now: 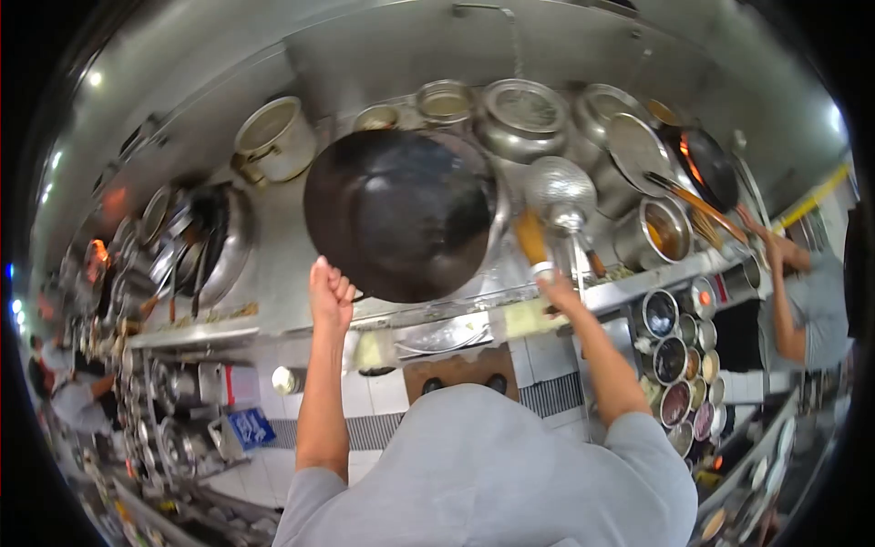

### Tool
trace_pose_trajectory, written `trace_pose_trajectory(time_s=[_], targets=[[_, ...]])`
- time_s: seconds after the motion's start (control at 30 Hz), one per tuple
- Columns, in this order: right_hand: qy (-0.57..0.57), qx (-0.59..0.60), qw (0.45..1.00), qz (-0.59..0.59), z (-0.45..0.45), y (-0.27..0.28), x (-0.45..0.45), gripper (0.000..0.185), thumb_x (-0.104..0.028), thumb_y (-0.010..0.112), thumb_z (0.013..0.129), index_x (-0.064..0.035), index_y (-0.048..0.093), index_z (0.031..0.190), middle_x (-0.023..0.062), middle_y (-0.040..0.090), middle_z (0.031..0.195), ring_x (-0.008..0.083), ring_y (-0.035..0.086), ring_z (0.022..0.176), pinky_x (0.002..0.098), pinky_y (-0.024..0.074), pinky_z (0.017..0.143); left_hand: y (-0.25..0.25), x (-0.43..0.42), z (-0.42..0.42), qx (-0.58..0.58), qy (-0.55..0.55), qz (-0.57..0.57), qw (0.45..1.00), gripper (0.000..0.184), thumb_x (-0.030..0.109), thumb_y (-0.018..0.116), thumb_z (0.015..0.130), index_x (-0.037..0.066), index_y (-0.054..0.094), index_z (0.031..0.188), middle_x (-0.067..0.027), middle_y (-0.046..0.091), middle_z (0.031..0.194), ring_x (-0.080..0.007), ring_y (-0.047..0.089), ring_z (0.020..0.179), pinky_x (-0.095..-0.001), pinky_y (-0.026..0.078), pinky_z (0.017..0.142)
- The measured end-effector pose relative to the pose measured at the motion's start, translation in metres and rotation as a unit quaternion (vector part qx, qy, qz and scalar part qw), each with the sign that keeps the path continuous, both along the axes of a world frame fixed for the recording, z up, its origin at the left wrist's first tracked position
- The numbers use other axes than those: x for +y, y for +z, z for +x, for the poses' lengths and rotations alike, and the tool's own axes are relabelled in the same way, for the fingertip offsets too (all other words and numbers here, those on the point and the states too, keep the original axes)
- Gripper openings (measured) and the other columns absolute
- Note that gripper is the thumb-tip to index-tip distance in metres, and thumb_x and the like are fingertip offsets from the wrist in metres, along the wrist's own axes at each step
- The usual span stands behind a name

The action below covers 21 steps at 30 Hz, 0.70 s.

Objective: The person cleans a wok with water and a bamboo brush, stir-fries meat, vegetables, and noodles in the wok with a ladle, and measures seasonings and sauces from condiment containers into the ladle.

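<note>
My left hand is closed in a fist at the near left rim of a large dark wok, gripping its handle. The wok is tilted on the steel range, and its dark inside shows some shine. My right hand is closed around the white-banded end of a wok brush with yellowish-brown bristles pointing away from me. Just beyond the brush, a large shiny ladle or strainer rests on a pot, close to my right hand.
Lidded steel pots and a tall pot stand along the back. A soup pot is at the right, near another person's arm and a flaming wok. Several ingredient tins stand below right. More pans crowd the left.
</note>
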State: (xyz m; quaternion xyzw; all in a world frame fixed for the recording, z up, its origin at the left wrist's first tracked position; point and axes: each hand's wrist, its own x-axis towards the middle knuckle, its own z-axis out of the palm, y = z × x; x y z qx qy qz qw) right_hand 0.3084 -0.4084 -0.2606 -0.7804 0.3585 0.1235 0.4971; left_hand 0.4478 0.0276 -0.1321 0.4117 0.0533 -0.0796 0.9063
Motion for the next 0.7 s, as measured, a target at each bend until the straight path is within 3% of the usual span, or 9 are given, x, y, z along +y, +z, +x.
trace_pose_trajectory(time_s=[0.17, 0.23, 0.3, 0.4, 0.5, 0.53, 0.6, 0.67, 0.7], targets=[[-0.047, -0.099, 0.994, -0.002, -0.014, -0.101, 0.036, 0.078, -0.042, 0.058, 0.091, 0.0006, 0.023, 0.146, 0.0261, 0.047, 0.133, 0.0381, 0.063, 0.099, 0.0458, 0.0575, 0.055, -0.095, -0.047, 0.008, -0.005, -0.013, -0.061, 0.998, 0.031, 0.033, 0.049, 0.101, 0.014, 0.043, 0.077, 0.0049, 0.034, 0.059, -0.0066, 0.031, 0.047, -0.0239, 0.034, 0.044], [0.039, -0.098, 0.919, -0.38, -0.052, -0.131, 0.012, 0.065, -0.032, 0.063, 0.088, 0.0038, 0.038, 0.136, 0.0266, 0.051, 0.126, 0.0396, 0.047, 0.121, 0.0462, 0.0348, 0.105, -0.104, -0.074, 0.009, 0.012, -0.025, -0.058, 0.998, 0.031, 0.034, 0.049, 0.101, 0.013, 0.046, 0.079, 0.0041, 0.035, 0.059, -0.0091, 0.038, 0.052, -0.0308, 0.046, 0.061], [-0.119, -0.094, 0.901, -0.406, -0.105, -0.049, 0.008, 0.051, -0.021, 0.067, 0.082, 0.004, 0.048, 0.123, 0.0288, 0.054, 0.118, 0.0383, 0.05, 0.114, 0.0504, 0.0373, 0.1, -0.118, -0.09, 0.023, 0.02, -0.046, -0.072, 0.996, 0.03, 0.034, 0.049, 0.102, 0.013, 0.047, 0.079, 0.0041, 0.035, 0.058, -0.01, 0.039, 0.054, -0.0349, 0.047, 0.068], [-0.143, -0.085, 0.912, -0.375, -0.147, -0.116, -0.043, 0.048, -0.026, 0.069, 0.079, -0.0003, 0.053, 0.116, 0.0276, 0.058, 0.116, 0.0467, 0.055, 0.105, 0.0497, 0.0465, 0.09, -0.149, -0.095, 0.03, 0.009, -0.097, -0.106, 0.99, 0.026, 0.032, 0.049, 0.101, 0.011, 0.052, 0.086, 0.0012, 0.043, 0.065, -0.0148, 0.048, 0.063, -0.0417, 0.049, 0.083], [-0.11, -0.091, 0.965, -0.218, -0.125, -0.095, -0.056, 0.036, -0.024, 0.068, 0.081, -0.0015, 0.052, 0.105, 0.0096, 0.059, 0.066, 0.0365, 0.058, 0.053, 0.0452, 0.0503, 0.053, -0.12, -0.098, 0.007, 0.078, -0.024, 0.106, 0.991, 0.024, 0.025, 0.052, 0.099, 0.005, 0.056, 0.112, -0.01, 0.056, 0.104, -0.0247, 0.054, 0.105, -0.0435, 0.044, 0.097], [-0.227, -0.148, 0.937, 0.218, -0.104, -0.023, -0.041, 0.025, -0.022, 0.062, 0.089, -0.0041, 0.051, 0.103, 0.0027, 0.051, 0.062, 0.0195, 0.047, 0.042, 0.0357, 0.0393, 0.039, -0.12, -0.098, 0.007, 0.071, -0.017, 0.1, 0.992, 0.024, 0.025, 0.052, 0.099, 0.005, 0.056, 0.112, -0.01, 0.056, 0.104, -0.0247, 0.054, 0.105, -0.0435, 0.044, 0.097], [-0.235, -0.194, 0.913, 0.27, -0.063, 0.016, -0.024, 0.024, -0.021, 0.061, 0.09, -0.0047, 0.049, 0.103, 0.0019, 0.05, 0.062, 0.0165, 0.045, 0.042, 0.0342, 0.036, 0.037, -0.121, -0.089, -0.003, -0.265, 0.158, 0.486, 0.818, 0.026, 0.02, 0.055, 0.096, 0.004, 0.056, 0.117, -0.0129, 0.057, 0.112, -0.0277, 0.052, 0.11, -0.042, 0.041, 0.098], [-0.262, -0.27, 0.851, 0.365, -0.047, 0.027, 0.004, 0.022, -0.02, 0.058, 0.093, -0.006, 0.045, 0.104, 0.0005, 0.046, 0.062, 0.0104, 0.04, 0.041, 0.0313, 0.0294, 0.034, -0.08, -0.093, -0.014, -0.378, 0.101, 0.554, 0.735, 0.025, 0.015, 0.057, 0.092, 0.004, 0.061, 0.114, -0.018, 0.06, 0.111, -0.0332, 0.055, 0.107, -0.0428, 0.04, 0.096], [-0.24, -0.199, 0.95, -0.002, -0.041, 0.023, 0.028, 0.023, -0.02, 0.058, 0.093, -0.0069, 0.045, 0.106, 0.0013, 0.048, 0.062, 0.0111, 0.042, 0.042, 0.0319, 0.0319, 0.035, -0.082, -0.096, -0.01, -0.398, 0.037, 0.564, 0.723, 0.021, 0.016, 0.058, 0.091, 0.005, 0.063, 0.109, -0.0171, 0.062, 0.103, -0.0334, 0.057, 0.1, -0.044, 0.041, 0.093]])
